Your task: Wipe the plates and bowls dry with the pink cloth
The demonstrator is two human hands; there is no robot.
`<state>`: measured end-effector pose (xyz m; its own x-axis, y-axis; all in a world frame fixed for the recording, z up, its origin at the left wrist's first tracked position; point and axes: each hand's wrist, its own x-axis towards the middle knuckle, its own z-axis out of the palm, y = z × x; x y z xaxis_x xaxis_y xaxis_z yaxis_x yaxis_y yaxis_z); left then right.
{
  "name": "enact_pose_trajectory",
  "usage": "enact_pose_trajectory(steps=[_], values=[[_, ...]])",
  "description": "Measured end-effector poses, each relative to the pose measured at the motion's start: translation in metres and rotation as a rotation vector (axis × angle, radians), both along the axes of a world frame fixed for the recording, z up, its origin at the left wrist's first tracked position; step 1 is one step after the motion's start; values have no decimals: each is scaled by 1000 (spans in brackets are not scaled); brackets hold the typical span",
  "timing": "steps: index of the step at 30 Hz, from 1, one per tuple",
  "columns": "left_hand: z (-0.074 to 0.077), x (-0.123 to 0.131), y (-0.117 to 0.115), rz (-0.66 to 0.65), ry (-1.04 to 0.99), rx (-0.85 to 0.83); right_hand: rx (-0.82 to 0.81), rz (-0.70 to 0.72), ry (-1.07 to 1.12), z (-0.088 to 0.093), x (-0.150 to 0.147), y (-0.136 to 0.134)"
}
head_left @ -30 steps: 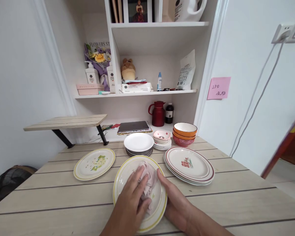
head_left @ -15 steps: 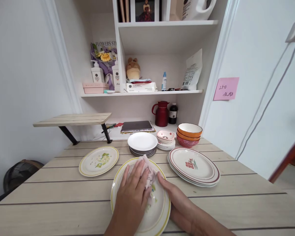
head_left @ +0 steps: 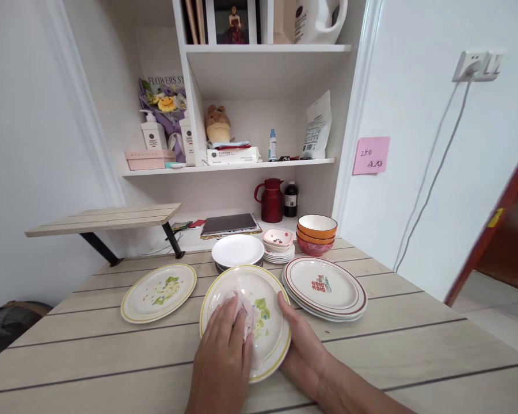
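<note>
A white plate [head_left: 273, 330] with a yellow-lined rim and a green leaf pattern is held tilted above the table. My right hand [head_left: 303, 352] grips its right edge, thumb on the rim and the other fingers hidden underneath. My left hand [head_left: 225, 348] presses a crumpled pale pink cloth [head_left: 247, 313] against the left part of the plate's face, fingers bent over it. A similar plate [head_left: 159, 292] lies flat on the table to the left. Close by on the right sits a stack of red-rimmed oval plates [head_left: 323, 287].
Behind the held plate stand a stack topped by a white plate [head_left: 238, 251], small dishes [head_left: 278, 238] and orange bowls [head_left: 316, 230]. A raised wooden stand [head_left: 107, 218] is at back left. A red jug [head_left: 271, 200] and a laptop [head_left: 228, 223] sit below the shelf.
The held plate has been raised and tilted toward me. My left hand and the cloth have slid to the plate's left side, uncovering more of the leaf pattern. The view has turned slightly right.
</note>
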<state>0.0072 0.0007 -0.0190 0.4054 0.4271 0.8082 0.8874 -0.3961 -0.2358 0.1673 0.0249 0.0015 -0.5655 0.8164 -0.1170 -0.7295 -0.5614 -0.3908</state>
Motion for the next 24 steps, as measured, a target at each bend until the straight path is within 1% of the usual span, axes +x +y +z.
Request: enact_pose_trajectory(steps=[5,8,10,12,15,17,20,24], values=[[8,3,-4,-142,74,-95,40,11,-49,-3,2,-1],[13,2,-5,-181,103,-128,65,35,-106,-3,2,-5],[15,-1,-4,-151,99,-141,89,45,-144,-2,1,-8],[16,-4,-1,-59,47,-136,105,64,-161,-2,0,-10],[14,-10,4,108,-73,-78,104,91,-108,-3,-2,-9],[10,-14,8,166,-104,-50,86,84,-55,-3,-2,-7],[4,-17,10,155,-86,-45,55,26,-14,-2,-1,-2],[-2,-10,6,42,-43,-86,63,-26,14,-2,2,4]])
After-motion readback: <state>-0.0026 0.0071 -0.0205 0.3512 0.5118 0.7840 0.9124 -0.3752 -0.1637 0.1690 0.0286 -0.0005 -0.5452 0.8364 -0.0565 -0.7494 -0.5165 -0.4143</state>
